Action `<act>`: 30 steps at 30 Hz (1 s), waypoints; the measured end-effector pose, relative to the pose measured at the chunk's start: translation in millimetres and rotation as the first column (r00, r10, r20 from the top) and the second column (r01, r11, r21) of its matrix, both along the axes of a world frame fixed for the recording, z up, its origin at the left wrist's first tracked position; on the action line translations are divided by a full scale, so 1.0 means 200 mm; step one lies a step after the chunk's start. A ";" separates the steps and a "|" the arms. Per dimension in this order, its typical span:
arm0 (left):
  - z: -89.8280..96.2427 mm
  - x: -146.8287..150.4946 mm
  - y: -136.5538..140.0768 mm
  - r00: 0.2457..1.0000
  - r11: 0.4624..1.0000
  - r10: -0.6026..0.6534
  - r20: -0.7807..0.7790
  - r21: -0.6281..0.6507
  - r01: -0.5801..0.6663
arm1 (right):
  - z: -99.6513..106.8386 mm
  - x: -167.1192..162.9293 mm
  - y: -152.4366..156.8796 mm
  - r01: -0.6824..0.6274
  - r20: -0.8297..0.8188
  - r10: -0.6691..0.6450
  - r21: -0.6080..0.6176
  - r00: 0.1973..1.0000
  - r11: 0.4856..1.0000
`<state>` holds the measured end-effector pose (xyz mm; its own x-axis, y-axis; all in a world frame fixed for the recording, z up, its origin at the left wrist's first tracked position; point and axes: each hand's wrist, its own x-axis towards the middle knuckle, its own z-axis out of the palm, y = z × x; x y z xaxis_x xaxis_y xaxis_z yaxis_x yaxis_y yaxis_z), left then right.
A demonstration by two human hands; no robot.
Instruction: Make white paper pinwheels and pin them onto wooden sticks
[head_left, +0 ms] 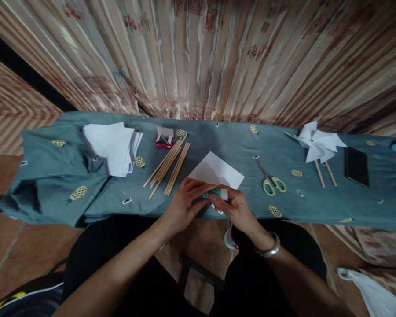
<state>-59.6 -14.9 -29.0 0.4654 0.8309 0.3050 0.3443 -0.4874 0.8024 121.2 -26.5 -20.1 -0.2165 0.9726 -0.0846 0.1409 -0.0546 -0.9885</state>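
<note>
Both my hands are together at the table's near edge, on a small green-and-white glue stick [221, 193]. My left hand [188, 201] pinches its left end with the fingertips. My right hand [235, 205] has its fingers wrapped round the right end. Fingers cover part of the stick, so I cannot tell whether its cap is on. Just beyond and partly under the hands lies a square sheet of white paper [214, 169], turned cornerwise. Several thin wooden sticks [166, 165] lie left of the paper, and green-handled scissors [269, 179] to its right.
A stack of white paper [110, 147] lies at the left. Behind the sticks stands an open red box [164, 140] of small dark pins. White paper pinwheels [317, 141] on sticks and a black phone [356, 166] lie right, on the grey-green cloth [218, 136]. A curtain [198, 66] hangs behind.
</note>
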 end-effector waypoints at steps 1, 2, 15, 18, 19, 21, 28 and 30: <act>0.01 -0.01 0.01 1.000 1.000 0.010 0.001 0.015 -0.010 | 0.00 0.00 0.01 -0.023 0.008 0.022 0.009 1.000 1.000; 0.03 -0.04 0.02 1.000 0.999 0.029 -0.001 0.034 -0.029 | 0.01 0.01 0.01 -0.040 0.012 0.040 0.019 0.999 0.999; -0.11 -0.55 0.20 0.693 0.768 0.633 -0.345 0.165 -0.619 | 0.00 0.33 0.05 0.166 0.123 -0.181 0.129 0.976 0.978; -0.15 -0.56 0.20 0.694 0.781 0.620 -0.365 0.209 -0.588 | -0.03 0.40 0.03 0.180 0.231 -0.212 0.152 0.950 0.972; -0.16 -0.56 0.21 0.695 0.784 0.618 -0.367 0.221 -0.580 | -0.04 0.42 0.02 0.175 0.279 -0.215 0.162 0.936 0.971; -0.17 -0.56 0.21 0.689 0.779 0.625 -0.366 0.236 -0.581 | -0.06 0.44 0.00 0.149 0.386 -0.222 0.209 0.895 0.966; -0.23 -0.58 0.21 0.702 0.785 0.620 -0.350 0.281 -0.552 | -0.11 0.41 -0.07 -0.155 0.590 -0.161 0.447 0.791 0.881; -0.23 -0.59 0.21 0.699 0.788 0.616 -0.365 0.298 -0.538 | -0.13 0.39 -0.08 -0.207 0.627 -0.144 0.452 0.765 0.868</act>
<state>-177.2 26.2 -74.6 0.0215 0.9375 0.3473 0.8810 -0.1820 0.4367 200.0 -42.8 -46.0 -0.3158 0.9154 0.2498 0.7214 0.4026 -0.5635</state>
